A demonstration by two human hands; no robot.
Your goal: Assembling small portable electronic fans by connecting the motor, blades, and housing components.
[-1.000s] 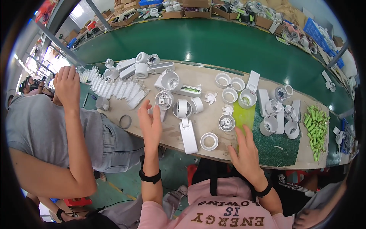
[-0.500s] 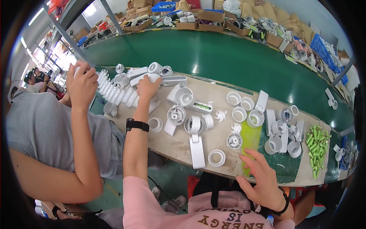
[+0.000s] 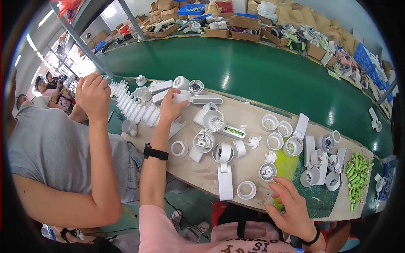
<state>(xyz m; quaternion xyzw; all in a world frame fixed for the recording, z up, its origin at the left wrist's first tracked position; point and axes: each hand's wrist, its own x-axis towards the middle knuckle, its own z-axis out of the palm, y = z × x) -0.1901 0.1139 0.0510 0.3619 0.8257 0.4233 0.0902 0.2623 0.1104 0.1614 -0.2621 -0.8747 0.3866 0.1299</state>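
Observation:
My left hand, with a black watch at the wrist, reaches to the far left part of the table. Its fingers are closed around a white round plastic housing, partly hidden by them. Beside that lie white fan heads and white handles. My right hand hovers over the near edge with fingers apart and nothing in it. Just beyond its fingertips is a white round fan grille, with small fan blades behind it. A white ring lies to its left.
At my left a co-worker in a grey shirt raises a hand holding something white. Rows of white handle shells lie nearby. White cups, a yellow-green mat and a pile of green batteries occupy the table's right.
The whole view has shifted, so the table sits lower and further right. My left hand still grips the white housing; my right hand stays open.

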